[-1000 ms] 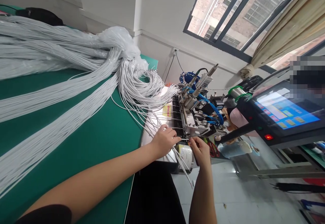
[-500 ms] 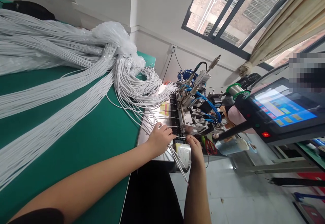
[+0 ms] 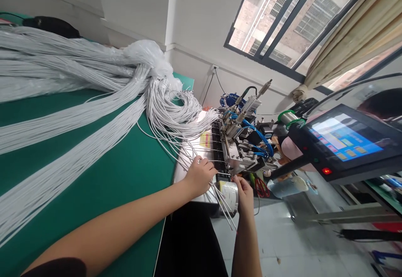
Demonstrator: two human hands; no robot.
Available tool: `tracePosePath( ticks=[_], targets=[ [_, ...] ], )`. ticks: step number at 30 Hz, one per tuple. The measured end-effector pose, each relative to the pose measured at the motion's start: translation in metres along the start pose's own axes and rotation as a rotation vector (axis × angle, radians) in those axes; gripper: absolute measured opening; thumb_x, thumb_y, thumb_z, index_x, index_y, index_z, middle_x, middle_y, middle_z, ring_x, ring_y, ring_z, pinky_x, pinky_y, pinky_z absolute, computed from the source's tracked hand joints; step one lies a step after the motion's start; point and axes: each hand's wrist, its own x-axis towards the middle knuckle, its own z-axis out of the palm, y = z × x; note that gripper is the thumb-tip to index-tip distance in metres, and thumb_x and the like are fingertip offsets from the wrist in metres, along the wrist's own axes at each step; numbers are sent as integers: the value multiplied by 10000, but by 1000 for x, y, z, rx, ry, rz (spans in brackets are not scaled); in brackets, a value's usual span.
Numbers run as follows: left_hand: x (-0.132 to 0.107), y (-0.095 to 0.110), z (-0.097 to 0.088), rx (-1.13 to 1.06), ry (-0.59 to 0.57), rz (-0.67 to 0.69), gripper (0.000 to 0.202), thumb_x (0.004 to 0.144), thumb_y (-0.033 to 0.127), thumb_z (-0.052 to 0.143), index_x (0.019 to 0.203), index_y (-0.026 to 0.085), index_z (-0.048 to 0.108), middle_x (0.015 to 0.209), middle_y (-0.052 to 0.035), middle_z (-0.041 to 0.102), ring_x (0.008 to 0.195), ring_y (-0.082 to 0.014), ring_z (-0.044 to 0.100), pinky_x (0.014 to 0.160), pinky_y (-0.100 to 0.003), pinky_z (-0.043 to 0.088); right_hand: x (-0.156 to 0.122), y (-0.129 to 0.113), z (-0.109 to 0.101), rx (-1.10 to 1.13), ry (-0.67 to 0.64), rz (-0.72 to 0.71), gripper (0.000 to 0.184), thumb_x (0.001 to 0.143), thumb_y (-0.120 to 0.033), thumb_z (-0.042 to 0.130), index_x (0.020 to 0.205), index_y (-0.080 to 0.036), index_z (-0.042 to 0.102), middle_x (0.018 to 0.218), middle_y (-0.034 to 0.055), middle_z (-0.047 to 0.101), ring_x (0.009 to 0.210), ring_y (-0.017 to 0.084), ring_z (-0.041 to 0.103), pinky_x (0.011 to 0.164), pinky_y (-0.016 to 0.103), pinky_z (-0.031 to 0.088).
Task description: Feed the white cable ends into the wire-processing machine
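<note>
My left hand [image 3: 201, 177] is closed around several thin white cables [image 3: 223, 205], whose loose ends hang down past its fingers over the machine's near edge. One of these cables stretches from its fingertips toward my right hand [image 3: 245, 193]. The thumb and forefinger of that hand are pinched together at the cable's end, which they partly cover. Both hands are at the near end of a bench machine [image 3: 230, 149] with metal cylinders and blue air tubes. Other white cables lie side by side across its black slotted strip [image 3: 216, 139].
Long bundles of white cable [image 3: 72, 160] spread over the green table [image 3: 150, 210], partly wrapped in clear plastic [image 3: 147, 55]. A lit touchscreen [image 3: 345, 139] stands to the right, near a wire spool [image 3: 289, 119]. A white cylindrical part [image 3: 230, 195] sits beside my right hand. Red-handled scissors [image 3: 261, 188] lie behind.
The view has shifted a little, so most things appear slightly lower. My hands keep their hold by the machine's near end, with the right hand's fingertips slightly farther from the left.
</note>
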Motion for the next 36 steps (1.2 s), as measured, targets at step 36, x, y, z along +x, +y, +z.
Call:
tracePosePath(
  ticks=[36],
  targets=[
    [0, 0, 2, 25, 349, 215, 193, 944, 247, 454, 1007, 211, 633, 788, -1, 662, 775, -151, 573, 935, -401, 290, -25, -49, -10, -395, -19, -455, 176, 883, -330, 600, 806, -184, 663, 765, 29, 633, 690, 162, 557, 622, 270, 421]
  ],
)
